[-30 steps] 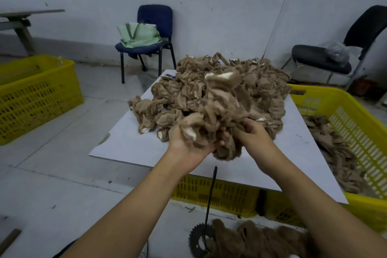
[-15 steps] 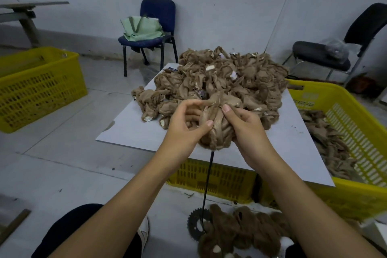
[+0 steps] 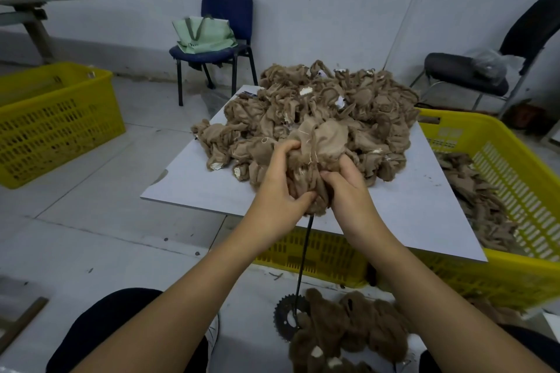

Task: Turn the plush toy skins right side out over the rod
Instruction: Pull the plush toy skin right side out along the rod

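Several finished furry skins [image 3: 351, 327] lie nearest, at the foot of the rod [image 3: 304, 254], beside its toothed base [image 3: 283, 316]. Above, left hand [image 3: 280, 191] and right hand [image 3: 348, 194] both grip one inside-out skin [image 3: 315, 157] bunched over the rod tip. Judged light, limp and non-slip; hold is best taken at the gathered hem, drawing downward evenly. Beyond, the unturned pile [image 3: 318, 112] rests on the white board [image 3: 403, 209].

Blue chair [image 3: 227, 39] at the wall, green bag [image 3: 204, 35] on its seat. Left of it, a yellow crate [image 3: 54, 124]. Far right, a black chair [image 3: 485, 70].
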Available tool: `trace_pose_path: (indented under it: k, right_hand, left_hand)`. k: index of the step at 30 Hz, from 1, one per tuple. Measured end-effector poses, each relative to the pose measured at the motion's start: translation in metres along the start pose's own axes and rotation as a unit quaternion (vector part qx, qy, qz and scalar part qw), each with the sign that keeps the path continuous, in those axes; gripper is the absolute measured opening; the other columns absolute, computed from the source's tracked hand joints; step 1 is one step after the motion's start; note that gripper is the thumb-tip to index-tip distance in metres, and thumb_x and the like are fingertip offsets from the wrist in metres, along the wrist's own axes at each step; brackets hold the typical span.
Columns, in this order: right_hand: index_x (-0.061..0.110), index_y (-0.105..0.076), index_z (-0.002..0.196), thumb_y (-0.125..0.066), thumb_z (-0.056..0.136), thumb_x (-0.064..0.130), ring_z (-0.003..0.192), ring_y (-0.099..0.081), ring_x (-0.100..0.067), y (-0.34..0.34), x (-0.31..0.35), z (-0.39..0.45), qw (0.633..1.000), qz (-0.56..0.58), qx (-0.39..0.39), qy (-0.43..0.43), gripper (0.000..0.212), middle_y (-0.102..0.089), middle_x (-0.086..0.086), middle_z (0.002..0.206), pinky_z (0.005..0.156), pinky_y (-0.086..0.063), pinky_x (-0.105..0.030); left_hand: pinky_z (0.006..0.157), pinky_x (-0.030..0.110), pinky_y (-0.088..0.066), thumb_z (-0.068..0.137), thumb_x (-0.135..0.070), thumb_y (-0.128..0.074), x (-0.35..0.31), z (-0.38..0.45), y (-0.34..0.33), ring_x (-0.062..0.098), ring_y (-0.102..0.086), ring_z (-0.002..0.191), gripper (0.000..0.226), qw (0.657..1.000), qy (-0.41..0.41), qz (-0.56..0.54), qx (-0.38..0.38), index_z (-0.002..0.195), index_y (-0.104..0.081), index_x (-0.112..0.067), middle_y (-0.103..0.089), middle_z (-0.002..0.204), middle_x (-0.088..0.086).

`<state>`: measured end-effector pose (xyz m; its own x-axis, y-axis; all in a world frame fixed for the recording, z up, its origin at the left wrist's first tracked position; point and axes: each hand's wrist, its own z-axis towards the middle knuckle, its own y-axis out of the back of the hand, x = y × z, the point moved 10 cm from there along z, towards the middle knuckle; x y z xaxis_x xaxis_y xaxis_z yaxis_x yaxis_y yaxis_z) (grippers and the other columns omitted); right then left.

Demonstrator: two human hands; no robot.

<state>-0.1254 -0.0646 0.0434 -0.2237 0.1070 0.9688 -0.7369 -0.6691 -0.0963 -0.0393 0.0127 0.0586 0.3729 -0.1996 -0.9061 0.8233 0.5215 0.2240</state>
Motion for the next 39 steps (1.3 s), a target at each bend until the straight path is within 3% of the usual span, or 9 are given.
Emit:
trace_pose_path:
  k: [6, 12, 15, 17, 21, 25, 30, 34, 39]
  right_hand:
    - [0.025, -0.051, 0.134, -0.065, 0.096, 0.023, 0.111, -0.065, -0.003, -0.002, -0.011, -0.006, 0.999, -0.035, -0.022, 0.01, 0.04, -0.068, 0.012, 0.119, 0.081, -0.054, -0.015]
    - [0.022, -0.051, 0.132, -0.072, 0.09, 0.016, 0.108, -0.064, 0.001, 0.0, -0.02, -0.01, 0.996, -0.08, -0.03, 0.027, 0.047, -0.067, 0.014, 0.114, 0.087, -0.053, -0.014]
    - [0.03, -0.049, 0.129, -0.071, 0.09, 0.011, 0.113, -0.063, 0.0, -0.007, -0.03, -0.013, 0.995, -0.099, 0.005, 0.026, 0.049, -0.066, 0.018, 0.116, 0.093, -0.051, -0.015]
    - [0.025, -0.045, 0.136, -0.069, 0.092, 0.008, 0.116, -0.062, -0.002, -0.01, -0.034, -0.015, 0.995, -0.091, 0.012, 0.031, 0.053, -0.065, 0.015, 0.12, 0.095, -0.05, -0.017]
    - [0.021, -0.037, 0.143, -0.066, 0.094, 0.009, 0.124, -0.057, -0.006, -0.009, -0.036, -0.016, 0.995, -0.082, 0.016, 0.047, 0.058, -0.06, 0.014, 0.128, 0.102, -0.048, -0.021]
    - [0.036, -0.03, 0.142, -0.066, 0.094, 0.015, 0.126, -0.053, 0.002, -0.01, -0.044, -0.019, 0.993, -0.104, 0.028, 0.044, 0.063, -0.056, 0.029, 0.128, 0.098, -0.043, -0.01]
    - [0.048, -0.017, 0.137, -0.062, 0.093, 0.016, 0.121, -0.05, 0.016, -0.011, -0.053, -0.02, 0.99, -0.128, 0.052, 0.021, 0.071, -0.053, 0.045, 0.121, 0.094, -0.04, -0.003]
    - [0.045, -0.013, 0.138, -0.062, 0.094, 0.013, 0.122, -0.048, 0.017, -0.011, -0.054, -0.024, 0.986, -0.147, 0.074, 0.012, 0.073, -0.05, 0.033, 0.127, 0.097, -0.038, -0.004]
    - [0.04, -0.045, 0.133, -0.059, 0.088, 0.02, 0.11, -0.061, 0.006, -0.005, -0.047, -0.023, 0.993, -0.068, 0.08, -0.045, 0.051, -0.064, 0.021, 0.121, 0.083, -0.051, -0.014]
  left_hand:
    - [0.072, 0.02, -0.057, 0.084, 0.011, -0.067, 0.017, -0.001, -0.02, 0.003, -0.068, 0.098, 0.069, 0.998, 0.032, -0.021, 0.057, 0.133, -0.038, -0.029, -0.062, 0.111, -0.013]
    - [0.073, 0.028, -0.058, 0.083, 0.006, -0.064, 0.026, -0.002, -0.025, 0.006, -0.067, 0.09, 0.06, 0.995, 0.029, 0.045, 0.079, 0.121, -0.04, -0.034, -0.065, 0.098, -0.006]
    - [0.067, 0.043, -0.059, 0.079, -0.005, -0.069, 0.031, -0.006, -0.022, 0.014, -0.067, 0.084, 0.061, 0.981, 0.02, 0.168, 0.091, 0.122, -0.039, -0.037, -0.064, 0.095, -0.009]
    - [0.06, 0.038, -0.053, 0.077, -0.017, -0.07, 0.022, -0.007, -0.016, 0.018, -0.062, 0.082, 0.058, 0.946, -0.035, 0.314, 0.069, 0.12, -0.037, -0.037, -0.059, 0.092, -0.009]
    - [0.088, 0.043, -0.043, 0.07, -0.03, -0.075, -0.002, -0.008, -0.004, 0.026, -0.046, 0.107, 0.057, 0.887, -0.134, 0.441, -0.011, 0.12, -0.049, -0.027, -0.045, 0.117, 0.003]
    - [0.118, 0.041, -0.02, 0.07, -0.018, -0.078, 0.009, -0.007, -0.011, 0.015, -0.03, 0.138, 0.091, 0.931, -0.11, 0.343, 0.057, 0.149, -0.033, -0.021, -0.039, 0.147, -0.001]
    - [0.101, 0.032, -0.03, 0.073, -0.01, -0.077, 0.01, -0.008, -0.023, 0.017, -0.041, 0.121, 0.091, 0.931, -0.128, 0.333, 0.074, 0.152, -0.032, -0.018, -0.046, 0.139, -0.001]
    - [0.088, 0.036, -0.042, 0.071, 0.006, -0.072, 0.009, -0.014, -0.028, 0.021, -0.042, 0.107, 0.075, 0.929, -0.148, 0.335, 0.048, 0.14, -0.046, -0.008, -0.05, 0.125, 0.009]
    - [0.078, 0.046, -0.049, 0.067, 0.002, -0.073, 0.014, -0.02, -0.03, 0.029, -0.046, 0.103, 0.082, 0.899, -0.148, 0.412, 0.031, 0.136, -0.036, -0.021, -0.047, 0.12, 0.01]
